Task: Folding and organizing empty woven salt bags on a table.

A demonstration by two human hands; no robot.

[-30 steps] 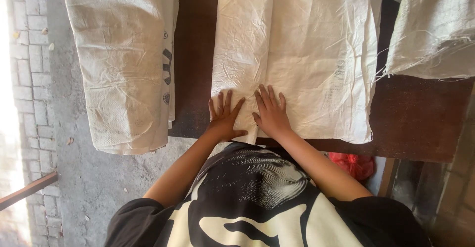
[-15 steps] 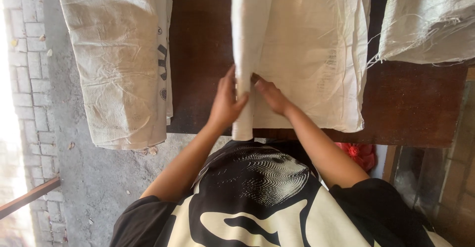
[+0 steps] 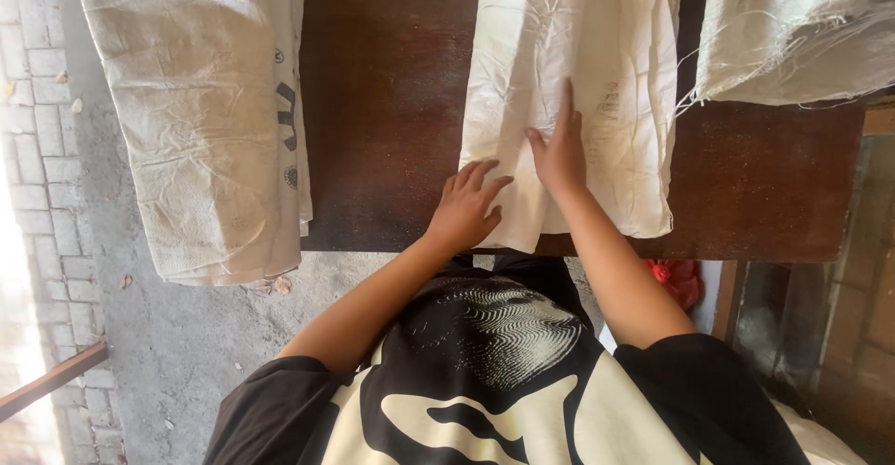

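the folded white woven sack (image 3: 597,83) lies on the dark wooden table (image 3: 392,102), long axis running away from me, near end at the table edge. my left hand (image 3: 466,209) and right hand (image 3: 559,153) press flat on it, fingers spread, gripping nothing.

Both hands, left hand (image 3: 463,208) and right hand (image 3: 559,151), are pressing a creased, matt woven sack (image 3: 597,64); beneath them a dark wooden table (image 3: 392,102) is showing a dull, worn sheen

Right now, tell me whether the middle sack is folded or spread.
Folded: the white sack lies narrow, doubled lengthwise, both hands pressing it flat on the brown table.
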